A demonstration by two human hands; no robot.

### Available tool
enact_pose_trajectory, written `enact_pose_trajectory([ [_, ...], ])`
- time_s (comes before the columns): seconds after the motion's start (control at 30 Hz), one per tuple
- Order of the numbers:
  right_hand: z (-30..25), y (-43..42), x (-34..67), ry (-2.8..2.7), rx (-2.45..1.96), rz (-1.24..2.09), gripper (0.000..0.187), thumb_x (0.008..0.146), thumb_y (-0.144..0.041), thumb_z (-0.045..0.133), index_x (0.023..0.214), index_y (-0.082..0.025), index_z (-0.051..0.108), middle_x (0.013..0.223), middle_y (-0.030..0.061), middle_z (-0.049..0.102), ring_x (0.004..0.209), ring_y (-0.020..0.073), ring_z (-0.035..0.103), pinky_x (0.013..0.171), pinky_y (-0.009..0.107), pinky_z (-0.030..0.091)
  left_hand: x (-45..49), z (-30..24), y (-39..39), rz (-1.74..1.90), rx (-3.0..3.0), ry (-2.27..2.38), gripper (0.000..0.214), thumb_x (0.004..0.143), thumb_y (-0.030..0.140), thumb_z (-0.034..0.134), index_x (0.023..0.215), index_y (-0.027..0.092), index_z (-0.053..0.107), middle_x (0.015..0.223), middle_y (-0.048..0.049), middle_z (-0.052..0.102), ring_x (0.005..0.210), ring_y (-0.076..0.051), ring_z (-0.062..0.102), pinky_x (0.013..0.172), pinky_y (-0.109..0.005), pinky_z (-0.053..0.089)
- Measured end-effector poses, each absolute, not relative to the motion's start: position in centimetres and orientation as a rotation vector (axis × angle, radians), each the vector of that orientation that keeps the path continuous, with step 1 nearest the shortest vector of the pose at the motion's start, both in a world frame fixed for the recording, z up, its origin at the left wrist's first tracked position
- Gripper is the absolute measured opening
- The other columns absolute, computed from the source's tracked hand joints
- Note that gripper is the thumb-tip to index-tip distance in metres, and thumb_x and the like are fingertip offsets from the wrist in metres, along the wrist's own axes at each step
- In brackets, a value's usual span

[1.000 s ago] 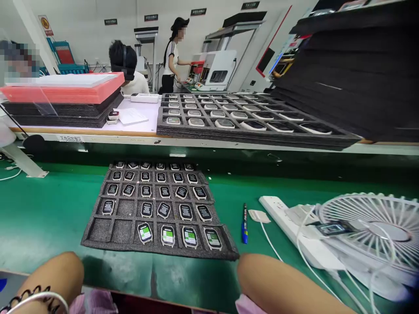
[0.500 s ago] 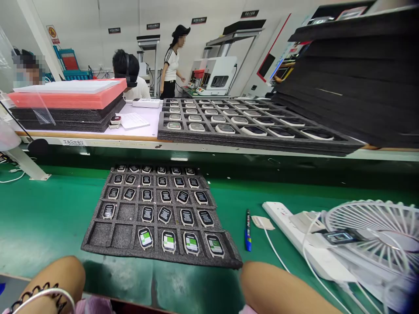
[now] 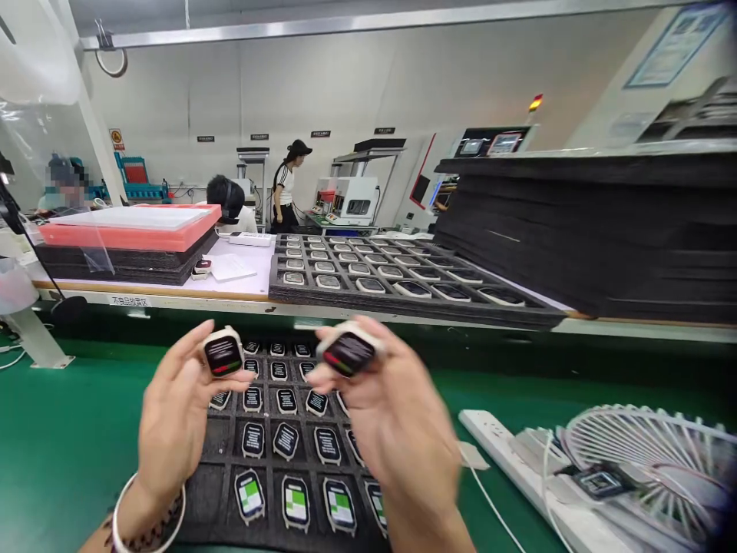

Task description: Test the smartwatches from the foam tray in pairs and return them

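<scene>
Held up over the tray (image 3: 207, 491)

Above the tray's left side, the left hand (image 3: 176, 418) pinches a watch (image 3: 223, 353) by its edges, fingers grasping it firmly. Above the tray's right side, the right hand (image 3: 406, 422) grasps a second watch (image 3: 349, 352) — blurred, but its dark screen shows red, like the other. More watches (image 3: 296, 503) sit in the tray's pockets, the nearest row lit green and white. Beneath the tray I see a green counter (image 3: 69, 430); to its right, a power strip (image 3: 521, 472) and a white fan (image 3: 639, 445) — and beyond it, a shelf (image 3: 247, 265).
</scene>
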State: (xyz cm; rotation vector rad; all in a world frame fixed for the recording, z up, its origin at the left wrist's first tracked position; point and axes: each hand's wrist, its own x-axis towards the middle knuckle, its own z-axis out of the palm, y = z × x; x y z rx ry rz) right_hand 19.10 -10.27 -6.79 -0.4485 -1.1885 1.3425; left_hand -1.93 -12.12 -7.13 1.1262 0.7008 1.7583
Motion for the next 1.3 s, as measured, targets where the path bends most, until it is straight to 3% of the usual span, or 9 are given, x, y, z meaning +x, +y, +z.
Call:
enact_pose_trajectory([
  [0.13,-7.7,-8.5,16.9,-1.153,-0.458,1.480,0.041,0.093,-0.035,0.072,0.131,-0.025,0.059,0.115,0.0090,0.067,0.079,0.0206,0.067,0.070,0.034,0.055,-1.0,-7.4,-9.6,1.464,1.091,0.755,0.047,0.085,0.030,0.073,0.130,0.021,0.061,0.103,-0.0062,0.071,0.073,-0.016,0.071,0.066,-0.027,0.060],
  [0.37,-9.0,-6.2,16.6,-1.152,-0.521,1.556,0.056,0.077,-0.017,0.069,0.131,-0.023,0.053,0.104,0.0042,0.069,0.072,0.0154,0.065,0.067,0.028,0.051,-1.0,-8.6,-8.4,1.461,1.310,0.882,0.052,0.081,0.019,0.075,0.129,0.022,0.057,0.109,-0.0048,0.068,0.069,-0.009,0.066,0.065,-0.021,0.056],
  [0.77,-9.8,-5.5,16.5,-1.232,-0.474,1.535,0.047,0.080,-0.019,0.073,0.123,-0.023,0.054,0.098,0.0015,0.067,0.070,0.0151,0.065,0.064,0.028,0.053,-0.7,-9.3,-7.4,1.533,1.411,0.854,0.044,0.079,0.017,0.075,0.120,0.020,0.059,0.102,-0.0041,0.070,0.069,-0.009,0.065,0.064,-0.019,0.058],
  [1.0,-9.9,-5.5,16.4,-1.242,-0.473,1.507,0.047,0.076,-0.016,0.071,0.120,-0.023,0.055,0.096,-0.0001,0.064,0.070,0.0141,0.065,0.064,0.027,0.052,-0.7,-9.4,-7.7,1.494,1.402,0.829,0.042,0.084,0.015,0.069,0.124,0.019,0.058,0.104,-0.0046,0.071,0.071,-0.012,0.073,0.072,-0.024,0.064],
  [1.3,-9.9,-5.5,16.2,-1.220,-0.540,1.481,0.039,0.079,-0.028,0.077,0.112,-0.021,0.057,0.089,-0.0013,0.061,0.061,0.0112,0.058,0.058,0.026,0.048,-0.5,-9.4,-7.9,1.449,1.362,0.864,0.036,0.087,0.021,0.068,0.122,0.017,0.063,0.105,-0.0055,0.071,0.069,-0.016,0.075,0.067,-0.027,0.067],
])
